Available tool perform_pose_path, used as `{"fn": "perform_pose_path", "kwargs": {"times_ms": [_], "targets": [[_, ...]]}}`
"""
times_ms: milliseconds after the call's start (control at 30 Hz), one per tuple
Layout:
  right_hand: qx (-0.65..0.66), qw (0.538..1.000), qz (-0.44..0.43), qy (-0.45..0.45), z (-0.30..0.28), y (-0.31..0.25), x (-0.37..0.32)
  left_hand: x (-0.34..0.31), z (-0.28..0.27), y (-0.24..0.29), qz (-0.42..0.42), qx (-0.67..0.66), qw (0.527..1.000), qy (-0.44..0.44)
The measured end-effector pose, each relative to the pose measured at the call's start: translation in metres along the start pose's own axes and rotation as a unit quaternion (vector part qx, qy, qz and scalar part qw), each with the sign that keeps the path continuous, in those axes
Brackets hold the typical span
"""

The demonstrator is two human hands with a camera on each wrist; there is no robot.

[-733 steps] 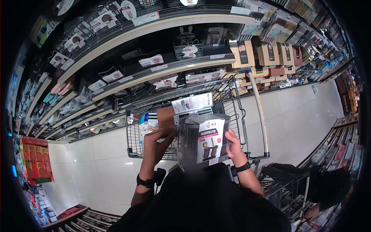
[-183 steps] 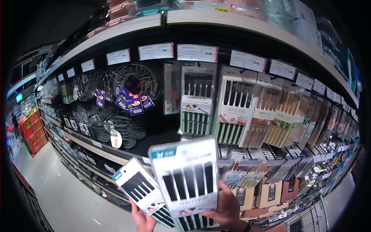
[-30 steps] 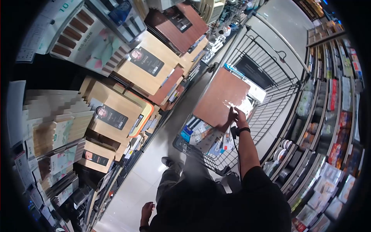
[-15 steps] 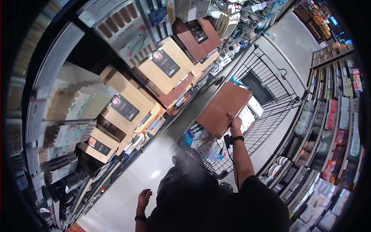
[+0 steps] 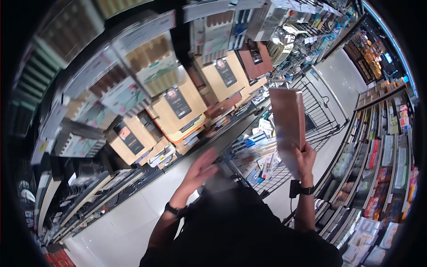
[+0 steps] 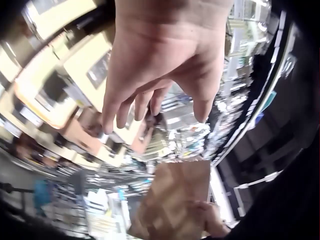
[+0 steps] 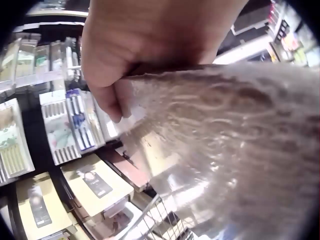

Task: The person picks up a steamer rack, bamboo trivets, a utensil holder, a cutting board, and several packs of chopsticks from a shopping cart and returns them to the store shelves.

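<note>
My right hand [image 5: 305,161] grips the lower edge of a brown board [image 5: 287,122] in the head view, holding it upright above the cart. In the right wrist view the fingers of my right hand [image 7: 135,55] curl over the edge of the board's clear, shiny wrapping [image 7: 225,145]. My left hand [image 5: 199,171] is raised on the left with its fingers extended, touching nothing. The left wrist view shows my left hand [image 6: 162,65] with fingers spread, apart from the brown board [image 6: 175,195].
The wire cart [image 5: 327,116] holds several packages [image 5: 258,147]. Along the left run shelves with light wooden boards [image 5: 178,104] and hanging chopstick packs [image 5: 153,62]. Another shelf row [image 5: 378,164] stands on the right.
The brown board has come up out of the cart in my right hand and now stands on edge. My left hand has risen from low beside my body. The view has shifted along the shelf.
</note>
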State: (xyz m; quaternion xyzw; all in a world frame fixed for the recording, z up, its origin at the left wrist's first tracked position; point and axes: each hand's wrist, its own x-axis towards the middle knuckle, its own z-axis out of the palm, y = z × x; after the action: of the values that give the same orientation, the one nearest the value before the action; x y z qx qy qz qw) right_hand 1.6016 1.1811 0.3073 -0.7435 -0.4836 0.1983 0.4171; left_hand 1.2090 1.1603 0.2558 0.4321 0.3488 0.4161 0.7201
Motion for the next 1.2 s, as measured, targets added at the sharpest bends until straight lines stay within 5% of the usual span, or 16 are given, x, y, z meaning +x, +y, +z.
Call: {"fn": "perform_pose_path", "kwargs": {"times_ms": [67,100,200,267,333,400,467,567,667,733,800,900,933,1067,1133,1200], "targets": [[-0.217,0.96,-0.178,-0.027,-0.001,-0.041,-0.02,0.01,0.03,0.027,0.009,-0.102,0.994,-0.042],[-0.21,0.928,-0.309,0.011,0.007,-0.043,-0.028,0.013,0.045,0.035,0.01,-0.131,0.99,-0.057],[-0.252,0.84,-0.477,-0.057,0.022,-0.089,-0.061,0.018,0.091,0.056,0.06,-0.213,0.975,0.023],[-0.205,0.811,-0.539,-0.1,0.039,-0.102,-0.08,0.019,0.093,0.032,0.04,-0.136,0.988,0.063],[-0.204,0.801,-0.541,-0.159,0.055,-0.103,-0.097,0.011,0.089,0.003,0.102,-0.235,0.94,0.223],[-0.201,0.787,-0.555,-0.177,0.076,-0.104,-0.116,-0.002,0.049,-0.029,0.121,-0.212,0.946,0.213],[-0.238,0.776,-0.55,-0.197,0.085,-0.11,-0.135,-0.021,0.026,-0.037,0.022,-0.365,0.9,0.237],[-0.205,0.803,-0.445,-0.34,0.077,-0.13,-0.144,-0.04,0.0,-0.042,0.048,-0.403,0.864,0.298],[-0.176,0.839,-0.362,-0.365,0.054,-0.088,-0.103,-0.052,-0.018,-0.025,0.019,-0.431,0.856,0.285],[-0.214,0.934,-0.233,-0.167,0.041,-0.031,-0.102,-0.055,-0.015,-0.004,-0.007,-0.423,0.858,0.291],[-0.036,0.977,0.057,-0.203,0.032,0.019,-0.09,-0.052,-0.018,-0.002,-0.011,-0.414,0.866,0.28],[0.319,0.841,0.334,-0.282,0.025,0.023,-0.096,-0.032,-0.02,-0.014,-0.031,-0.408,0.874,0.262],[0.4,0.782,0.369,-0.304,0.025,0.035,-0.097,-0.022,-0.015,-0.01,-0.033,-0.402,0.88,0.25],[0.456,0.818,0.305,-0.172,0.035,0.028,-0.095,0.037,0.0,-0.009,-0.057,-0.384,0.906,0.166],[0.511,0.789,0.308,-0.146,0.03,0.037,-0.074,0.075,0.009,-0.007,-0.147,-0.389,0.903,0.107],[0.538,0.787,0.293,-0.079,0.025,0.042,-0.044,0.118,0.03,-0.004,-0.136,-0.399,0.904,0.076]]}}
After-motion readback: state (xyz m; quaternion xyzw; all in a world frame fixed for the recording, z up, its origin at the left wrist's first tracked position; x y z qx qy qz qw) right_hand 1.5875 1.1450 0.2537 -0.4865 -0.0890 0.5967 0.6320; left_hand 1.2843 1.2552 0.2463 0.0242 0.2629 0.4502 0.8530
